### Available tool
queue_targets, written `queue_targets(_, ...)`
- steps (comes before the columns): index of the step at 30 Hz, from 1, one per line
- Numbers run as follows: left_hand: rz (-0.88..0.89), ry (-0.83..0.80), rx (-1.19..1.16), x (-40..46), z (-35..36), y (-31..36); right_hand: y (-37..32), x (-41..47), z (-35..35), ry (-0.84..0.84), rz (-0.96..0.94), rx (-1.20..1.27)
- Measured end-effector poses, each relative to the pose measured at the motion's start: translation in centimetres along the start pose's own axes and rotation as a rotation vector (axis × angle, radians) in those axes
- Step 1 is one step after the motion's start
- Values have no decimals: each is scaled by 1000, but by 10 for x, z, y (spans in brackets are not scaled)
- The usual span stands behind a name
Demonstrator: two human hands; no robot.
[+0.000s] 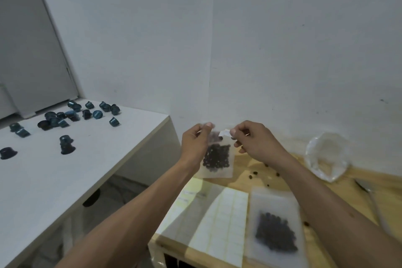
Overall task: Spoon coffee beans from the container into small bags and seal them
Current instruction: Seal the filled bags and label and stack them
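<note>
1. Two hands hold one filled bag [217,159] above the wooden table [243,177]: left hand [194,143] pinches its top, right hand [253,141] pinches a white sticker [224,132].
2. A crooked sticker could leave the top gaping.
3. Tilting could spill beans.

The bag [217,159] at frame centre is frosted, translucent plastic, as is the second bag [275,226] at lower right. The table [245,172] is pale, matt wood. The label sheet [226,222] looks like paper. The container [327,155] at right is clear glossy plastic. The capsules [67,148] at left have a shiny blue finish.
</note>
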State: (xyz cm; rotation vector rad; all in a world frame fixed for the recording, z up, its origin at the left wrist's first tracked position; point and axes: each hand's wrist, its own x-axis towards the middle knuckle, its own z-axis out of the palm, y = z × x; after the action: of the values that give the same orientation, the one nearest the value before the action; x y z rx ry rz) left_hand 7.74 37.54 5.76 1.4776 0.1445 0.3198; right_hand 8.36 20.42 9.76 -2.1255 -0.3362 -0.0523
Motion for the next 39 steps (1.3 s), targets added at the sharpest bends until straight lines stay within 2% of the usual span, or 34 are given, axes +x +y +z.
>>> queue_targets(4,-37,-32,9,-1,9,0,3,-1,-10,-49,21,286)
queue_targets(9,-111,-6,-6,-4,20,-1,1,-2,-11,-75,-20,360)
queue_targets(11,-153,-26,-45,-4,21,0,3,-2,-8,-61,-25,288)
queue_targets(15,-198,-70,-108,-7,20,5,15,2,-2,68,-12,-81)
queue_targets(17,-193,-71,-130,-9,20,7,18,3,-1,102,10,-151)
queue_targets(39,-111,-163,-133,-12,23,3,11,-3,2,220,22,-395)
